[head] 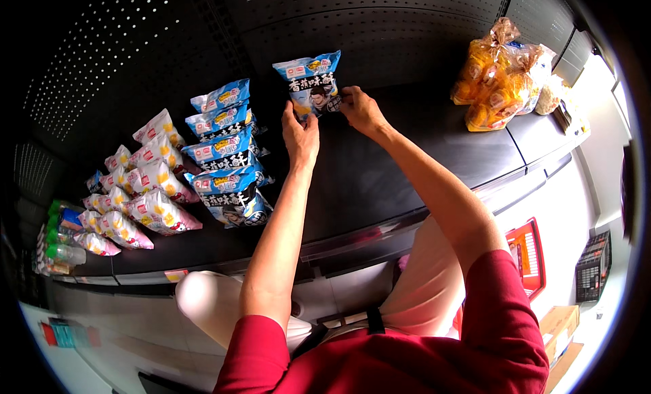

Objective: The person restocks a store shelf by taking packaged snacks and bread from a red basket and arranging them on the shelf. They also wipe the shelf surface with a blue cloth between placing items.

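Note:
A blue snack bag (313,86) with a cartoon figure and printed writing stands upright toward the back of the black shelf (356,180). My left hand (302,139) holds its lower left part, thumb and fingers at the bottom edge. At the lower right edge, the fingers of my right hand (362,110) pinch the bag's side. Left of my left forearm is a row of several matching blue snack bags (226,195), one behind another. Whether the held bag's base touches the shelf is hidden by my fingers.
White and pink snack bags (160,211) fill rows farther left, beside green-capped bottles (63,251). Orange packs in clear bags (491,99) sit at the right. Behind rises a perforated black back panel (396,33). A red basket (534,262), black crate (592,267) and cardboard box (559,325) are at lower right.

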`<state>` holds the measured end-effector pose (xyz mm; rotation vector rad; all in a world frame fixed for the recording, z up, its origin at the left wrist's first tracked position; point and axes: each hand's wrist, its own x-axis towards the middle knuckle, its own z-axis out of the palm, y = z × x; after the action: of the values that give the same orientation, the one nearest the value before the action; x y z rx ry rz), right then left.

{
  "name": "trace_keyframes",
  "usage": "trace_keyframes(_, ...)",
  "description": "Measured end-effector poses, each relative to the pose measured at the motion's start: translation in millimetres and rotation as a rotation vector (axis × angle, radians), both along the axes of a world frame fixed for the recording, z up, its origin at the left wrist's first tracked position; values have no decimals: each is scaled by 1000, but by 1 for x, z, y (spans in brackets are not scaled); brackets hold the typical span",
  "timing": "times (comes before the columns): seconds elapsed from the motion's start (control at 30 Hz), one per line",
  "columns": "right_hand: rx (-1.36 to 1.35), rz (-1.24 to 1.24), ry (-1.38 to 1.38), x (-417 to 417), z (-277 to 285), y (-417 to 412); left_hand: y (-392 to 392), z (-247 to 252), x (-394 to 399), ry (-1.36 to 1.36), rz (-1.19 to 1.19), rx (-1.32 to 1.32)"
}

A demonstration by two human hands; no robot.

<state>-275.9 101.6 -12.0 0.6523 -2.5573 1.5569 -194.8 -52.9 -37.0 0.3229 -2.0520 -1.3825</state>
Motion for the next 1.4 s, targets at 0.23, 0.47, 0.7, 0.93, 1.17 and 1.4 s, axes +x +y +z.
trace_keyframes(0.23,-12,31,17,-9,40,44,28,5,32,-12,-85,5)
trace_keyframes(0.47,-412,154,21,89,104,161,51,33,94,-179,-462,67)
trace_keyframes(0.7,-101,-404,-8,215,34,370,50,29,108,-450,-661,216)
trace_keyframes(0.93,307,-717,-412,346,-130,457,52,32,109,-515,-676,94)
trace_keyframes(1.17,784,-567,-299,390,-210,456,53,35,111,-533,-679,77)
trace_keyframes(1.4,919,-359,-138,375,-234,449,55,35,111,-522,-692,81)
